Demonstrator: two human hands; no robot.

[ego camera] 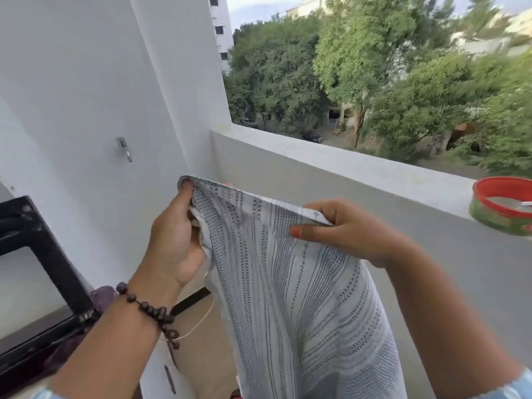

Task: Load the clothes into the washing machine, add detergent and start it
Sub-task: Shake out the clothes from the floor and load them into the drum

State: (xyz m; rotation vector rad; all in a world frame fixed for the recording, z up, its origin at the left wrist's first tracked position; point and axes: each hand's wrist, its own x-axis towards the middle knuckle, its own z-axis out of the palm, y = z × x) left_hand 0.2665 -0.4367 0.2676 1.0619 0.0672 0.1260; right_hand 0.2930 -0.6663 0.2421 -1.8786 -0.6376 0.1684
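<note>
A grey balcony parapet [359, 171] runs across ahead, meeting a white wall [86, 96] on the left, with open air and trees beyond. A red-rimmed tub [502, 207] sits on the parapet at right; a black frame [49, 254] stands at left. Both hands, left [175, 240] and right [348, 228], are raised and pinching the top hem of a striped grey-white cloth [288, 283] that hangs between them.
</note>
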